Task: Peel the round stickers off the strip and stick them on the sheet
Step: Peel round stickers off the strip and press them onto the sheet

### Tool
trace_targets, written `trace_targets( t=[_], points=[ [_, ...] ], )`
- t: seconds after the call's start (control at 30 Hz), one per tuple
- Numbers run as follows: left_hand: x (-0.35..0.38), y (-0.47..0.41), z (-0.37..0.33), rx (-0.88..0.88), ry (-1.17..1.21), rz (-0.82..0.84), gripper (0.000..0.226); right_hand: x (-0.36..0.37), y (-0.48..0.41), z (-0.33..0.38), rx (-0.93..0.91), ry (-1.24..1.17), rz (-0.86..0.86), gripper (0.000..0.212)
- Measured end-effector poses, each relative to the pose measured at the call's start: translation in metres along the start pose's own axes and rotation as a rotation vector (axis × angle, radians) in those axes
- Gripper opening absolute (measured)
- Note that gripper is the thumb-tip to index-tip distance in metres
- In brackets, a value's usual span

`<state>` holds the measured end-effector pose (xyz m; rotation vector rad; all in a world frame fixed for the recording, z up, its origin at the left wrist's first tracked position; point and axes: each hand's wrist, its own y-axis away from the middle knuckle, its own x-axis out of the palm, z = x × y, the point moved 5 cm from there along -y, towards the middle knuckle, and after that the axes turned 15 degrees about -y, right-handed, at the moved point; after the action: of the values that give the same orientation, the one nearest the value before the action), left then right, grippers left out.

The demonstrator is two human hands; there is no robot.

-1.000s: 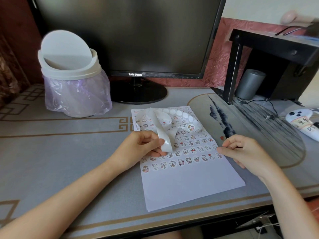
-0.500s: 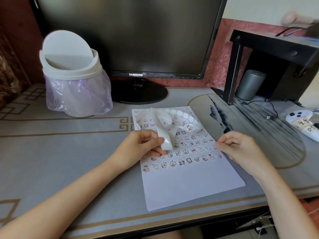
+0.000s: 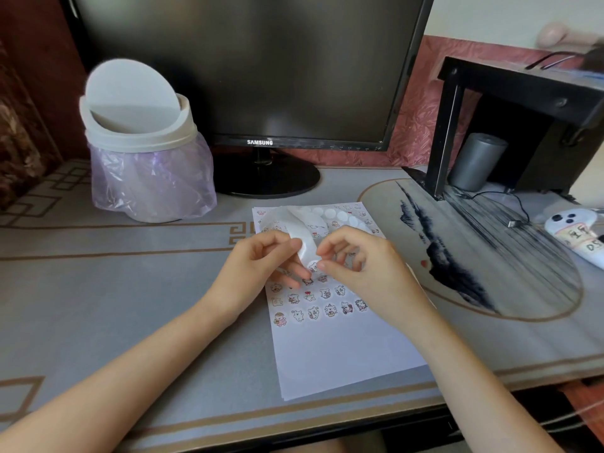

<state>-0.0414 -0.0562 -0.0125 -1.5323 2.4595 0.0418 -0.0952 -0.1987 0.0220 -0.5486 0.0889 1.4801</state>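
Observation:
A white paper sheet (image 3: pixel 340 351) lies on the desk, its upper half covered with several rows of small round cartoon stickers (image 3: pixel 330 310). A curled white backing strip (image 3: pixel 302 235) loops above the sheet. My left hand (image 3: pixel 261 273) holds the strip's near end between thumb and fingers. My right hand (image 3: pixel 362 273) meets it from the right, its thumb and forefinger pinching at a round sticker (image 3: pixel 313 266) on the strip's end. Both hands hide the middle rows of stickers on the sheet.
A white swing-lid bin (image 3: pixel 143 148) with a purple bag stands at the back left. A black Samsung monitor (image 3: pixel 248 70) stands behind the sheet. A black shelf (image 3: pixel 523 93), a grey cylinder (image 3: pixel 475 161) and a cable are at the right, with a white case (image 3: pixel 575 232) beside them.
My right hand has moved left from the sheet's right edge to the strip's end. My left hand has lifted the strip's end a little.

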Motion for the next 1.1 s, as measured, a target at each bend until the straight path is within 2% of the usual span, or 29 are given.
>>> trace_targets(
  t=[0.13,0.3,0.4,1.1],
  points=[
    [0.0,0.0,0.0,0.004,0.021,0.011,0.028,-0.001,-0.003,-0.004,0.023,-0.094,-0.065,0.009],
    [0.004,0.0,0.003,0.0,-0.006,0.051,0.008,-0.003,-0.004,-0.016,0.029,-0.159,-0.106,0.017],
    [0.005,0.0,0.005,0.002,-0.013,0.058,0.01,-0.001,-0.002,-0.019,0.04,-0.194,-0.103,0.016],
    [0.004,-0.001,0.004,0.041,0.056,0.042,0.005,0.002,-0.004,-0.02,-0.031,-0.189,-0.12,0.016]
  ],
)
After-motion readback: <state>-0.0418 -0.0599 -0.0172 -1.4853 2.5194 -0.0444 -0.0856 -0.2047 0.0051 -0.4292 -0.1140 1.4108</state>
